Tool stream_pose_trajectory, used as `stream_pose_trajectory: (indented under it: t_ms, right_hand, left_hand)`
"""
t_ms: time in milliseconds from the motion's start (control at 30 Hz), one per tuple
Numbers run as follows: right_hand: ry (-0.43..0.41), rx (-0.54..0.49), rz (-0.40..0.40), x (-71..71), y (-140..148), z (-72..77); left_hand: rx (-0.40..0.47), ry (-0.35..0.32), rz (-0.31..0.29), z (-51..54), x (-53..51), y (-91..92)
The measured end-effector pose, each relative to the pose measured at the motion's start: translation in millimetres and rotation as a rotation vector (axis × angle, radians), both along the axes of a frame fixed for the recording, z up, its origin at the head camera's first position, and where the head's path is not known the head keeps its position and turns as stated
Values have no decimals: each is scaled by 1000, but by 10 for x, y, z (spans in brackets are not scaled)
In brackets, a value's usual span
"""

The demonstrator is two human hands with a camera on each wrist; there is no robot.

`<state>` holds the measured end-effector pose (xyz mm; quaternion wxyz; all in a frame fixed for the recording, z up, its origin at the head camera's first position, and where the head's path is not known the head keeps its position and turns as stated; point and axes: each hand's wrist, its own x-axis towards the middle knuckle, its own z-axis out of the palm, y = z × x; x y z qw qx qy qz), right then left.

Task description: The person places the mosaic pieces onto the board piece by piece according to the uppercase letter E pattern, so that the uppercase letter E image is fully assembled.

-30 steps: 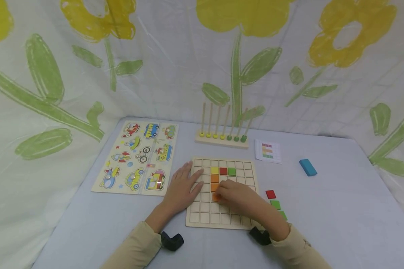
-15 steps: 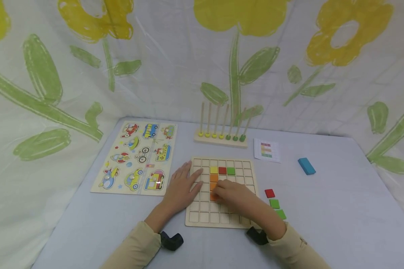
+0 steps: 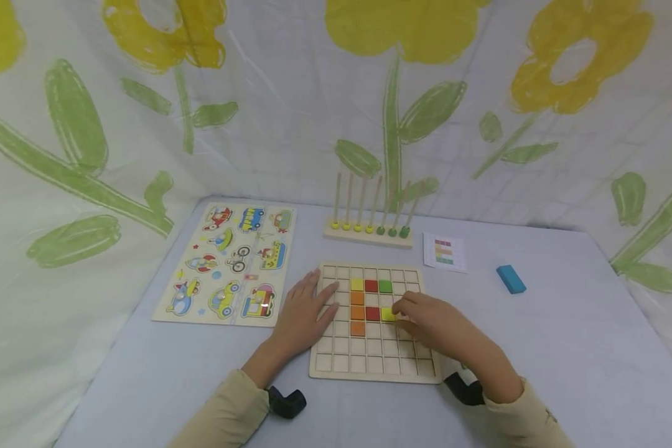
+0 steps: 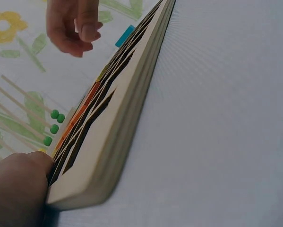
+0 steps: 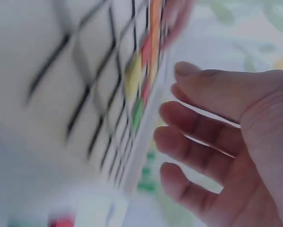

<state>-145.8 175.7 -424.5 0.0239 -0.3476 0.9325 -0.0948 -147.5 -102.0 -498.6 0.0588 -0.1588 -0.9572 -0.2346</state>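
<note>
The left hand [image 3: 302,313] lies with straight fingers on the left edge of the wooden grid board [image 3: 340,363]. Just right of the yellow tile [image 3: 387,314] hovers the right hand [image 3: 434,320]; the right wrist view shows its fingers [image 5: 176,137] loosely bent and holding nothing. That yellow tile sits in the board beside a red tile [image 3: 372,313]. Down the left run orange tiles [image 3: 357,298]; above them is another yellow tile [image 3: 357,284], with red [image 3: 371,285] and green [image 3: 385,286] to its right.
A picture puzzle board [image 3: 224,264] lies on the left. Behind the grid stand a peg rack [image 3: 368,236] with yellow and green beads and a printed pattern card [image 3: 445,252]. A blue block [image 3: 511,279] lies on the right. The right hand and forearm hide the loose tiles' area.
The right hand has moved right, off the orange tiles, uncovering the red and yellow tiles in the middle row. The left hand stays in place.
</note>
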Motion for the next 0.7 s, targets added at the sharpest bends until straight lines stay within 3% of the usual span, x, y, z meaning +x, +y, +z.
stream_pose_trajectory:
  t_ms: [233, 467, 567, 700]
  right_hand:
    - [-121, 55, -239, 92, 596, 96]
    - [-337, 87, -494, 318, 860, 15]
    - [-413, 97, -539, 405, 890, -43]
    - [-410, 97, -521, 480, 905, -90]
  left_hand:
    - [-10, -3, 7, -26, -10, -4]
    - [8, -14, 1, -15, -4, -11]
    - [21, -11, 2, -6, 0, -12]
    - [15, -12, -3, -17, -5, -5]
